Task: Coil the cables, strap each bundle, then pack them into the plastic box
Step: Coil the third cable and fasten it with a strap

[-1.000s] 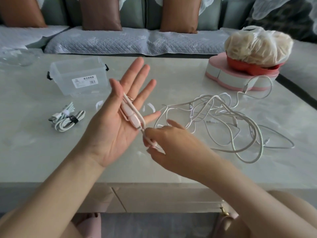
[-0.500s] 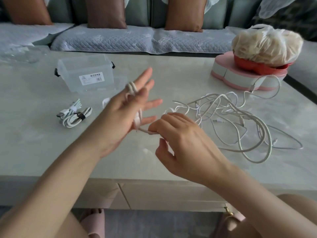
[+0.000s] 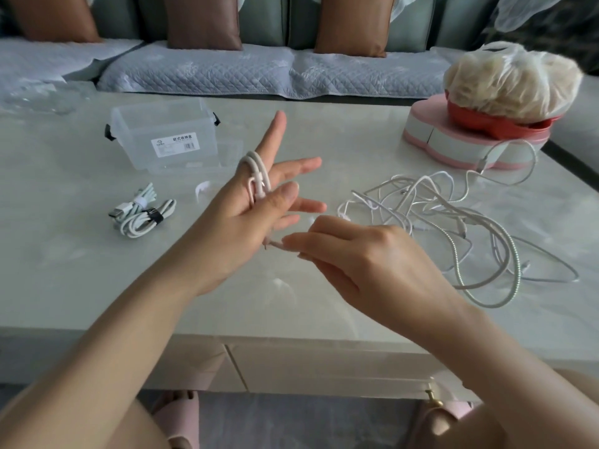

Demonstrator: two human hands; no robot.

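I see soft, even daylight, fairly bright; the glossy tabletop (image 3: 81, 270) carries a pale sheen and only faint shadows; its far edge bows from the wide lens; fine detail softens toward the corners.

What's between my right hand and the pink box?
In the head view, tangled loose cables lie between the right hand and pink box.

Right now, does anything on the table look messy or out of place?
Yes: the loose cables on the table's right side lie in a tangled heap, overlapping and uncoiled. The two strapped bundles by the box look tidy.
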